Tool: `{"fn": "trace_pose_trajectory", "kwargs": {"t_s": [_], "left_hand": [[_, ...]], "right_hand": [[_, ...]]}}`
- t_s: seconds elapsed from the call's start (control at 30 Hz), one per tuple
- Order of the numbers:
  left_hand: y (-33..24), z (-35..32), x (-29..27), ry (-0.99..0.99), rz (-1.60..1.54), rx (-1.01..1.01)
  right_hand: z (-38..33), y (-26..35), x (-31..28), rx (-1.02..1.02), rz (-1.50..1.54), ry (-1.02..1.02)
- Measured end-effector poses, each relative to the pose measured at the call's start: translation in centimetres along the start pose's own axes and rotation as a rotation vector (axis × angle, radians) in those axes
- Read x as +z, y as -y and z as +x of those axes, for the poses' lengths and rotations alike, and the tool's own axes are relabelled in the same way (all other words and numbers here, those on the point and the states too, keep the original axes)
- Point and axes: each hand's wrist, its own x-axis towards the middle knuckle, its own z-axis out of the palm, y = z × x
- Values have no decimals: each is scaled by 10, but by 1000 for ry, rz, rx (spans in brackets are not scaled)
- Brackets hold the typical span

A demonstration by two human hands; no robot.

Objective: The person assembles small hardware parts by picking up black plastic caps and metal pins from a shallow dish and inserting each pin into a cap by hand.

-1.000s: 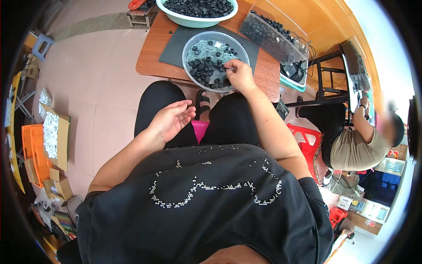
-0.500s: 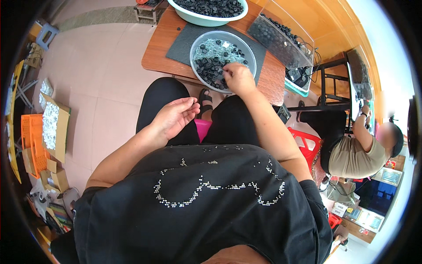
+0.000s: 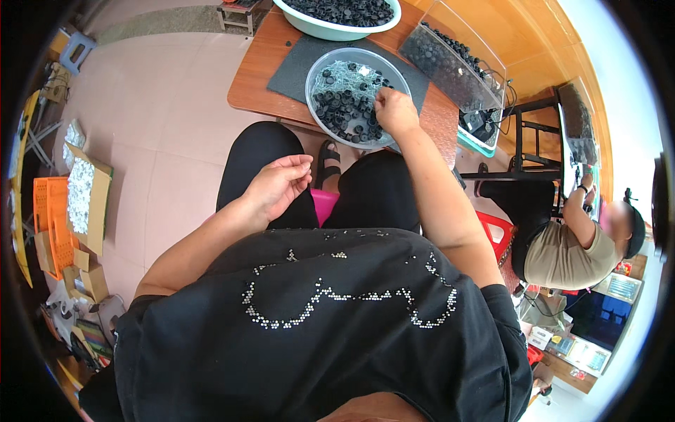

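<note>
Up and rightward goes the right hand (image 3: 398, 112), off the near-middle of the grey bowl (image 3: 309, 96) and over to its right rim! And the left hand (image 3: 276, 191), low above the lap, has its thumb and index finger drawn closer together than half a second ago. What does it mean for the work? By the look of it, attention has shifted from the thick of the pile to the bowl's right side, where black caps (image 3: 344, 107) give way to thin metal pins (image 3: 343, 79).

Now the grips. Right fingertips are bunched and bent down toward the contents; whether they pinch a piece, one cannot tell. Left fingertips nearly meet or touch; anything between them is too small to make out.

On to the containers! That bowl sits at the near edge of the table (image 3: 253, 91), partly on a dark mat (image 3: 290, 74), caps heaped in its near half, pins spread across the far half, a little white piece (image 3: 363, 70) among them. At the table's far edge, a mint basin (image 3: 330, 29) brims with black pieces (image 3: 344, 10). And by the far right corner, a clear bin (image 3: 444, 69) slants away, more small black parts (image 3: 457, 49) inside.
</note>
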Motion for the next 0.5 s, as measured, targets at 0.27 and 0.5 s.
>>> {"fn": "trace_pose_trajectory", "kwargs": {"t_s": [0.27,0.5], "left_hand": [[-2,-3,5,-8,-8,8],[-2,-5,6,-9,-8,35]], "right_hand": [[-5,-4,4,-14,3,-21],[-16,-3,5,34,399,-140]]}}
